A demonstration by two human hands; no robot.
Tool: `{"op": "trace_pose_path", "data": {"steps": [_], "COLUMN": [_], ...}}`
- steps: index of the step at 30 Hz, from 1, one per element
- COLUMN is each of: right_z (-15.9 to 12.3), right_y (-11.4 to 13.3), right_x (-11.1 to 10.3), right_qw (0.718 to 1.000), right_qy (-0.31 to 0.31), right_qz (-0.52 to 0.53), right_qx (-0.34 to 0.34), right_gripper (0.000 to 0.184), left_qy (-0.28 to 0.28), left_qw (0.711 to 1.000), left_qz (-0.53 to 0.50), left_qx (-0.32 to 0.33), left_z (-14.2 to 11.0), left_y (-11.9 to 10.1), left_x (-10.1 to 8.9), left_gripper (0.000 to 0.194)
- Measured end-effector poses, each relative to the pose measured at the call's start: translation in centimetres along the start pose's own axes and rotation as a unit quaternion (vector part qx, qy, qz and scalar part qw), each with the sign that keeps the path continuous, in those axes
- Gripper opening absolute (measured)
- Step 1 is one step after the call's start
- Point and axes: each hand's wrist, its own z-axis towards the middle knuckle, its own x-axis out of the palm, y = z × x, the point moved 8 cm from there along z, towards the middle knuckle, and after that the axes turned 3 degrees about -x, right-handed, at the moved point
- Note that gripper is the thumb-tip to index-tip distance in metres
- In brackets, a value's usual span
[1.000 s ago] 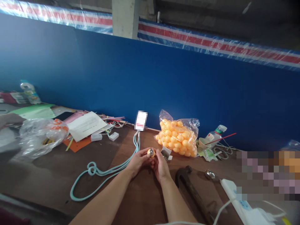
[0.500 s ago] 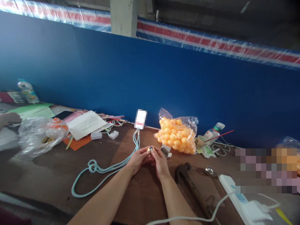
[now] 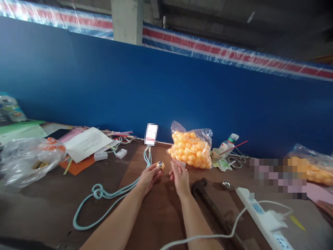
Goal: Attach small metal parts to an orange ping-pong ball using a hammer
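Orange ball (image 3: 162,166) with a silvery piece (image 3: 159,164) on it sits in the fingertips of the left hand (image 3: 148,178), above the bench (image 3: 157,215). That hand pinches it low, presumably to leave the shiny side uncovered and in the wearer's sight. The right hand (image 3: 181,177) is apart from the ball, fingers loosely bent and seemingly gripping nothing; whether it touches the small pale object just behind it, I cannot tell. Just right of the right forearm lies a hammer (image 3: 211,205), handle towards the wearer, which suits easy reach. Beyond its head rests a shiny metal piece (image 3: 225,184), near a white power strip (image 3: 256,207). Past the hands, a clear bag of orange balls (image 3: 189,148) stands near the blue partition (image 3: 166,90), probably kept upright by its own contents. Left of it, a blurred white card (image 3: 151,134) leans back there, its pale blue cord (image 3: 114,193) looped across the bench
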Motion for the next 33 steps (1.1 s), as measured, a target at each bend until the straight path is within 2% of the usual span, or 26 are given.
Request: {"op": "trace_pose_path", "data": {"steps": [4,7,9,11,13,14,18,23,27,33], "right_z": [1.9,3.4,4.1,4.5,4.8,4.9,5.3,5.4,5.4,5.4], "right_y": [1.5,2.3,2.5,2.2,1.6,1.5,0.9,0.2,0.0,-0.4], "right_x": [-4.5,-4.9,-4.1,-3.3,-2.5,-2.1,-0.9,-0.7,-0.7,-1.0], "right_qw": [0.988,0.958,0.907,0.837,0.782,0.767,0.741,0.717,0.713,0.723], "right_qy": [-0.108,-0.048,0.011,0.058,0.093,0.106,0.135,0.155,0.155,0.149], "right_qz": [-0.106,-0.280,-0.419,-0.544,-0.616,-0.632,-0.657,-0.680,-0.683,-0.674], "right_qx": [-0.026,-0.030,-0.028,-0.003,0.023,0.027,0.018,0.017,0.013,0.009], "right_gripper": [0.040,0.026,0.021,0.022,0.023,0.023,0.016,0.013,0.015,0.018], "left_qy": [-0.038,-0.032,-0.028,-0.021,-0.012,-0.011,-0.030,-0.022,-0.021,-0.022], "left_qw": [0.999,0.999,0.999,1.000,1.000,1.000,0.999,0.999,0.999,0.999], "left_qz": [-0.009,0.004,0.014,0.020,0.023,0.025,0.025,0.030,0.034,0.035], "left_qx": [0.000,-0.007,-0.007,-0.006,-0.003,-0.003,-0.004,-0.007,-0.009,-0.010], "left_z": [0.2,0.1,0.2,0.2,0.2,0.2,0.2,0.2,0.3,0.3], "left_y": [-0.2,0.0,0.2,0.4,0.4,0.5,0.5,0.8,0.9,0.8], "left_x": [-0.5,-0.3,-0.2,-0.2,-0.2,-0.2,-0.4,-0.1,-0.1,0.0], "left_gripper": [0.020,0.023,0.025,0.028,0.031,0.032,0.030,0.034,0.035,0.033]}}
